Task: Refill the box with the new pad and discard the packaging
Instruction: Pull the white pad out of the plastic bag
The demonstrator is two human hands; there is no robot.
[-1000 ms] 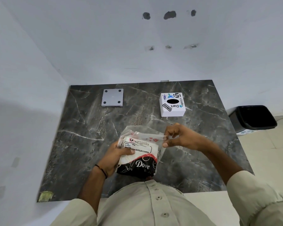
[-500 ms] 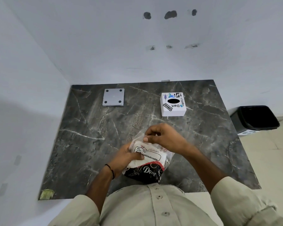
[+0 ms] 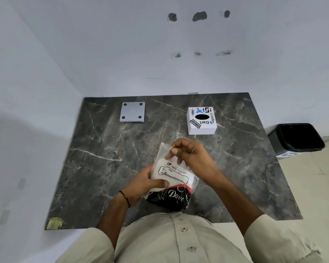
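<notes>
A clear plastic pack of white tissues (image 3: 174, 175), labelled "Big Tissues" with a black and red "Dove" end, is held above the near middle of the marble table. My left hand (image 3: 141, 184) grips the pack from its left side, thumb across the front. My right hand (image 3: 190, 155) pinches the loose clear plastic at the pack's far top end. The white tissue box (image 3: 201, 121), stickered and with a black oval slot on top, stands at the far right of the table. Its grey base plate (image 3: 132, 112) lies apart at the far left.
The dark marble table (image 3: 103, 168) meets white walls at the back and left. A black waste bin (image 3: 297, 137) stands on the floor just off the table's right edge. A greenish patch (image 3: 54, 223) marks the near left corner.
My right hand came in from the pack's right corner to its top end and holds the plastic there. The pack tilted and shifted slightly right; my left hand kept its grip.
</notes>
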